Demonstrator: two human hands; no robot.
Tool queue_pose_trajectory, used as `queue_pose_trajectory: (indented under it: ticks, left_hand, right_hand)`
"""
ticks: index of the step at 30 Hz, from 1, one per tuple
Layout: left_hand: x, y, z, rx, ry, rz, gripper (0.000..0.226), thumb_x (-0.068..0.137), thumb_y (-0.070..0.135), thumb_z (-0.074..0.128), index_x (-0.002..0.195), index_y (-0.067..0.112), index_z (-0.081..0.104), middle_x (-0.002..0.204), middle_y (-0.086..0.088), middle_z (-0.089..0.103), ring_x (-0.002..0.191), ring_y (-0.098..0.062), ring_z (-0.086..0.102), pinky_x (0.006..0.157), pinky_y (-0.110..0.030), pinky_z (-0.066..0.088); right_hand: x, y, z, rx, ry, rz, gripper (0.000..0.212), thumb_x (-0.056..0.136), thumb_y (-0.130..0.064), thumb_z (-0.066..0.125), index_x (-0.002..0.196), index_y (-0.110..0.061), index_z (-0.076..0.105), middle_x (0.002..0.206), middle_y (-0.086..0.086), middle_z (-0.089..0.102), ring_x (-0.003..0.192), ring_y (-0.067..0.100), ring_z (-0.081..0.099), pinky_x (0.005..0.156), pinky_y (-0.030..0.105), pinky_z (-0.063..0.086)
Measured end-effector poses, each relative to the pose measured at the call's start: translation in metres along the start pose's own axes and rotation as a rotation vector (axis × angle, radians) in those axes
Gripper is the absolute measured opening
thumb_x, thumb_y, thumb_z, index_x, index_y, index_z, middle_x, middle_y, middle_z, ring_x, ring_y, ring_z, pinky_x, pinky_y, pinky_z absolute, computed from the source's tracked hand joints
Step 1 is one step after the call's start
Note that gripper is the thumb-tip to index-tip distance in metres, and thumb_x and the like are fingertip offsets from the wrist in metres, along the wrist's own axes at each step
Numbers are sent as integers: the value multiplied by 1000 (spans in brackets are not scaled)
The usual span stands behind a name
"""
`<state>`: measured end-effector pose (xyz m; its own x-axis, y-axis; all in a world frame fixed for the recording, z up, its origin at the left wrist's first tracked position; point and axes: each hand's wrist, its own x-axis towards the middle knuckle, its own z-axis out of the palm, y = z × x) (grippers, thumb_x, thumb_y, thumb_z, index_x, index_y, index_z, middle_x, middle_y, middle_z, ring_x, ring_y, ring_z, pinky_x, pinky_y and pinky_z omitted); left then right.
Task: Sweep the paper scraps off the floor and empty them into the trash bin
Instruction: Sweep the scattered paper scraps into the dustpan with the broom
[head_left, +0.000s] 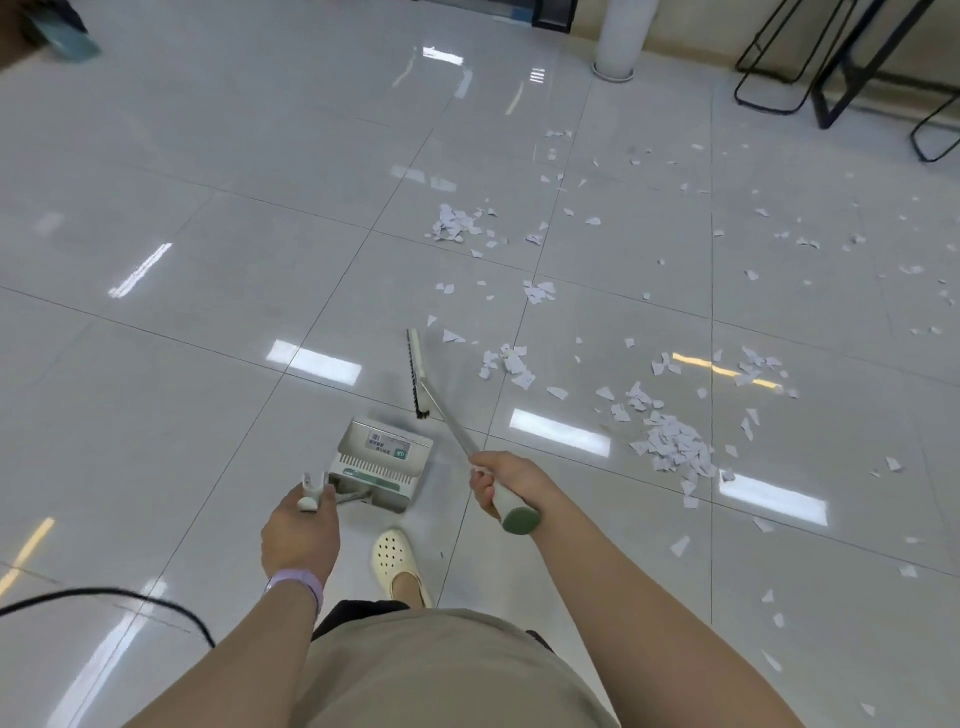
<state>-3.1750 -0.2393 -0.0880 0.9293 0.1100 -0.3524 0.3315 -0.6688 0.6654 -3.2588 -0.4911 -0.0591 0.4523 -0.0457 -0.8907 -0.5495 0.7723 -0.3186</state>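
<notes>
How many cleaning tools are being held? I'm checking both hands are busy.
2. The broom is held by the right hand, its head just beyond the dustpan. The dustpan stands ahead of the shoe, its handle in the left hand.

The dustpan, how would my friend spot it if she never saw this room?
Start at the shiny tiled floor, then look just ahead of the person's cream shoe. The dustpan sits there, its handle held by the left hand. It is the only boxy white thing with a green stripe and comb teeth; the broom beside it is long and thin.
</notes>
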Motion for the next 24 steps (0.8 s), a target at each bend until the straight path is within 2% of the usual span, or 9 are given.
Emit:
queue_pose_trajectory:
  ticks: [3, 6, 8, 11, 14, 21, 24]
  left_hand:
    - [50, 27, -12, -36, -16, 17, 26, 99, 39, 59, 91, 16, 67, 77, -2, 65, 79, -32, 62, 68, -34, 47]
    - [95, 51, -15, -36, -14, 34, 30, 99, 40, 59, 87, 13, 66, 75, -5, 64, 76, -31, 62, 64, -33, 45]
    - [115, 56, -15, -25, -28, 21, 26, 98, 39, 60, 91, 15, 67, 76, -3, 66, 77, -30, 63, 64, -33, 47]
    - [132, 60, -20, 26, -53, 22, 25, 98, 38, 60, 87, 16, 64, 72, -1, 63, 73, -28, 60, 60, -31, 41]
    - [143, 61, -27, 77, -80, 33, 29, 99, 37, 57, 76, 19, 56, 67, -3, 61, 67, -25, 58, 56, -30, 38]
    - [169, 64, -39, 110, -74, 7, 26, 99, 39, 58, 80, 22, 59, 69, -1, 63, 68, -24, 60, 61, -33, 46]
    - [172, 72, -43, 144, -73, -22, 22, 99, 37, 59, 81, 25, 59, 71, 0, 62, 69, -25, 57, 63, -33, 43]
  right_hand:
    - [18, -29, 43, 119, -91, 28, 15, 94, -9, 58, 107, -7, 49, 66, 1, 44, 39, 6, 44, 33, 16, 40]
    - [32, -59, 85, 277, -158, 65, 10, 96, -5, 49, 93, -12, 44, 59, 0, 41, 37, 6, 42, 35, 15, 40]
    - [37, -72, 110, 323, -168, 63, 18, 96, -1, 42, 84, -15, 38, 54, -1, 37, 36, 7, 38, 35, 13, 38]
    - [47, -81, 139, 369, -171, 67, 17, 95, -1, 41, 85, -15, 38, 53, 0, 38, 37, 7, 38, 36, 13, 38]
    - [63, -86, 156, 414, -189, 106, 14, 97, -4, 44, 87, -13, 39, 55, 1, 40, 38, 7, 39, 36, 14, 39]
    - [90, -107, 179, 479, -245, 149, 16, 98, -4, 44, 87, -14, 37, 56, 0, 37, 37, 9, 39, 34, 16, 39]
    - [108, -120, 186, 514, -281, 153, 14, 98, -5, 43, 88, -12, 38, 54, 0, 36, 36, 8, 38, 34, 15, 38]
